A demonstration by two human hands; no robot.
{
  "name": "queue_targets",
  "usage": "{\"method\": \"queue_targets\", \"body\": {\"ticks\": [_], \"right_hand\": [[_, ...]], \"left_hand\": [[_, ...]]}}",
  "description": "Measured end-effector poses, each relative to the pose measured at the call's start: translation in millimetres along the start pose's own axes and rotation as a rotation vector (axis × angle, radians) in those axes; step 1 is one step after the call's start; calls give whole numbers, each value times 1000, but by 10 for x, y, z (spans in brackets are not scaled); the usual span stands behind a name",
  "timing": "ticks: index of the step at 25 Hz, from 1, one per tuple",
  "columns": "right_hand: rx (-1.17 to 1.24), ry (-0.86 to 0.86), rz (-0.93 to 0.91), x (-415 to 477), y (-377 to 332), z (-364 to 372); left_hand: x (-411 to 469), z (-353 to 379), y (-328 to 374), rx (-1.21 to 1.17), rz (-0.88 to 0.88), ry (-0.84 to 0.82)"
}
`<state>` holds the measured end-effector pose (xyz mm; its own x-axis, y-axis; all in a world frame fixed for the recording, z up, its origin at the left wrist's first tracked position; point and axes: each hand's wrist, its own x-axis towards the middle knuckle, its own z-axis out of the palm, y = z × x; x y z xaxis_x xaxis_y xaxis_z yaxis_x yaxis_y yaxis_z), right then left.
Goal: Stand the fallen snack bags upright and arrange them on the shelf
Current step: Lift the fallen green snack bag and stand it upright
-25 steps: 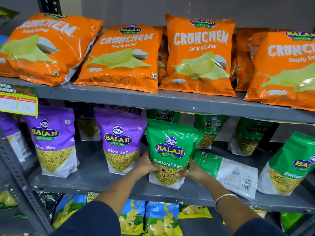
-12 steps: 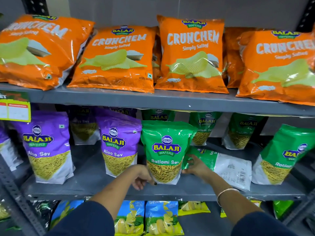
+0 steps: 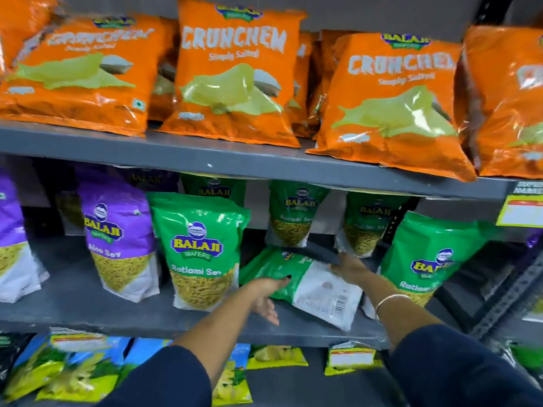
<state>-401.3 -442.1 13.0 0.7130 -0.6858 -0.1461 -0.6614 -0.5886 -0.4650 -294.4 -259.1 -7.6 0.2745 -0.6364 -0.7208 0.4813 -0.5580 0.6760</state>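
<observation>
A green Ratlami Sev bag lies flat on its front on the grey middle shelf, its white back label up. My left hand grips its left edge, thumb on top and fingers underneath. My right hand holds its far right edge. To its left another green Ratlami Sev bag stands upright, with a purple Aloo Sev bag beside that. One more green bag stands at the right.
More green bags stand at the back of the middle shelf. Orange Crunchem bags fill the shelf above. Blue and yellow bags lie on the shelf below. A yellow price tag hangs at the right.
Both hands have left the upright green bag and moved right onto the fallen green bag. The view has shifted to the right.
</observation>
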Motion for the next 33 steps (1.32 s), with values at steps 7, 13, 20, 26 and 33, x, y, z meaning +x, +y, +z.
{"method": "queue_targets", "body": {"ticks": [7, 13, 20, 26, 33], "right_hand": [[-40, -290, 59, 241, 162, -14], [539, -532, 215, 148, 160, -5], [758, -152, -167, -52, 13, -39], [528, 139, 6, -116, -15, 217], [535, 39, 193, -173, -69, 241]], "left_hand": [[331, 396, -18, -481, 81, 190], [240, 391, -6, -412, 307, 216], [56, 265, 374, 218, 805, 571], [96, 103, 334, 565, 671, 484], [91, -86, 422, 610, 598, 355]]}}
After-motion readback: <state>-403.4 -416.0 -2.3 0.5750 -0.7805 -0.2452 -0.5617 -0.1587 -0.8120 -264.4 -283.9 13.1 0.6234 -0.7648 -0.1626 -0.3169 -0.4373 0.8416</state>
